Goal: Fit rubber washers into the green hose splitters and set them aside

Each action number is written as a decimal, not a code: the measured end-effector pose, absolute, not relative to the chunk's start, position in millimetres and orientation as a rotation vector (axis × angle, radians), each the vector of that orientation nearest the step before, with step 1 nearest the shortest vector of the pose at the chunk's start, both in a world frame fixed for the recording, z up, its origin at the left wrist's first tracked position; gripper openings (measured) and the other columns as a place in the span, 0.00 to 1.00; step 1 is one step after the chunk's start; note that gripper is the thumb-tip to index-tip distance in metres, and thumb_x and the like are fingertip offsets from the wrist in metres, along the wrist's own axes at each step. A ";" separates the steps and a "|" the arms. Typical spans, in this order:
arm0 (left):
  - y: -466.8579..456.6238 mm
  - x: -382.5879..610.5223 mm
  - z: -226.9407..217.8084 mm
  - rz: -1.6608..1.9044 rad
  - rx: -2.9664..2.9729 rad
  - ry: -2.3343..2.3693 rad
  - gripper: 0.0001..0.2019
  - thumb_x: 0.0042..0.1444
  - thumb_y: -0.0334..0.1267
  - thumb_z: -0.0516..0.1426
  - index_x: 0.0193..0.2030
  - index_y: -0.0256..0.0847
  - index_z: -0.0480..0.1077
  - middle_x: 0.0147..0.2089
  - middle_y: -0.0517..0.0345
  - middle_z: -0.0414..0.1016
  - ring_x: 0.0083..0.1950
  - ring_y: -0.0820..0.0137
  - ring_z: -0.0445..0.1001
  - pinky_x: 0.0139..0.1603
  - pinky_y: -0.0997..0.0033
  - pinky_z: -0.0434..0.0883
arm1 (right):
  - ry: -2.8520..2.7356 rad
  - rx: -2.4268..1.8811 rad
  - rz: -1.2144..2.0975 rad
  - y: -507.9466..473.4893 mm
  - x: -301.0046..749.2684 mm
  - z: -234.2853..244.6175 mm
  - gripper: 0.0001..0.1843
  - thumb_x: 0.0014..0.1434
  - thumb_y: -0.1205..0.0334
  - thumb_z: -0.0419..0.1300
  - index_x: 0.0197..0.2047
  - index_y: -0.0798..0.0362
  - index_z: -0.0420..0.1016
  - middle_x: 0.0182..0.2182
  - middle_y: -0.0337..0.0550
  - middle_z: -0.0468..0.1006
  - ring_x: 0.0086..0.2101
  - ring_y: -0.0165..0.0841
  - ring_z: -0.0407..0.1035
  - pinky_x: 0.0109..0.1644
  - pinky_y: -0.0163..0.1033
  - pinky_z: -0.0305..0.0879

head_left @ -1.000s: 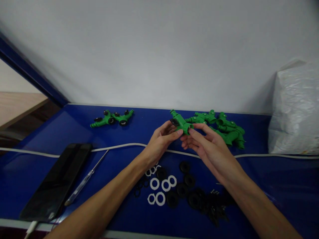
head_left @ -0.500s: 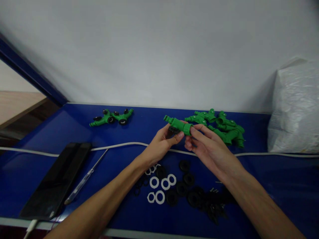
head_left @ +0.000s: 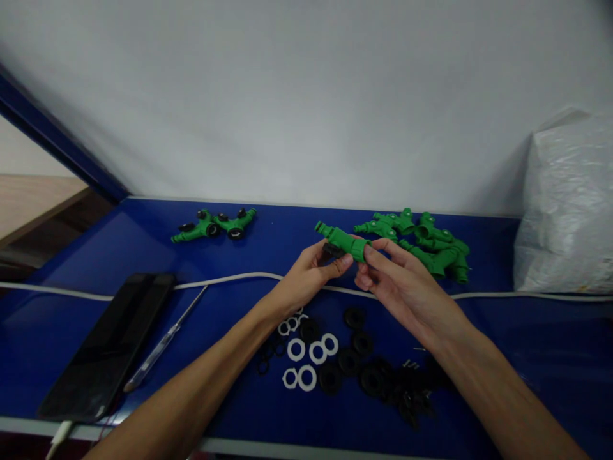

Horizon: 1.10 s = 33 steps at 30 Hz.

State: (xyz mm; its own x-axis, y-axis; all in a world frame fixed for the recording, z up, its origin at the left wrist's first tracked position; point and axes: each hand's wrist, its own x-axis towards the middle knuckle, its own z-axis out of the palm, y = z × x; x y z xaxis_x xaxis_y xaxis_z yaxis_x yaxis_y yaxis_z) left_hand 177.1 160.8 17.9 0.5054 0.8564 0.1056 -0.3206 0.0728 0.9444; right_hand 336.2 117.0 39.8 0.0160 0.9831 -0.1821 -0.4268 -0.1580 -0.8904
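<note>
Both my hands hold one green plastic hose connector [head_left: 343, 240] above the blue table [head_left: 143, 255]. My left hand [head_left: 306, 276] pinches its underside, where a small black part sits against my fingers. My right hand [head_left: 400, 287] grips the connector's right end with thumb and fingertips. Below my hands lie white rings [head_left: 306, 358] and black rings [head_left: 357, 361]. A heap of green connectors [head_left: 426, 246] lies just behind my right hand.
Two green connectors with black fittings [head_left: 215, 225] lie at the back left. A black phone [head_left: 108, 342] and a thin screwdriver [head_left: 163, 348] rest at front left. A white cable [head_left: 230, 280] crosses the table. A white plastic bag [head_left: 567, 204] stands at the right, small dark screws [head_left: 416, 390] near my right forearm.
The green connector was turned in my hands from pointing up-left to lying nearly level, with its black fitting now underneath. My hands stayed in the same place.
</note>
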 end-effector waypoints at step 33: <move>164.1 174.4 24.3 0.791 1.097 0.555 0.22 0.56 0.48 0.67 0.55 0.39 0.80 0.53 0.48 0.81 0.53 0.63 0.78 0.58 0.62 0.71 | -0.585 -0.993 1.499 122.3 343.4 45.8 0.12 0.49 0.67 0.74 0.37 0.52 0.79 0.26 0.37 0.78 0.24 0.26 0.68 0.27 0.31 0.66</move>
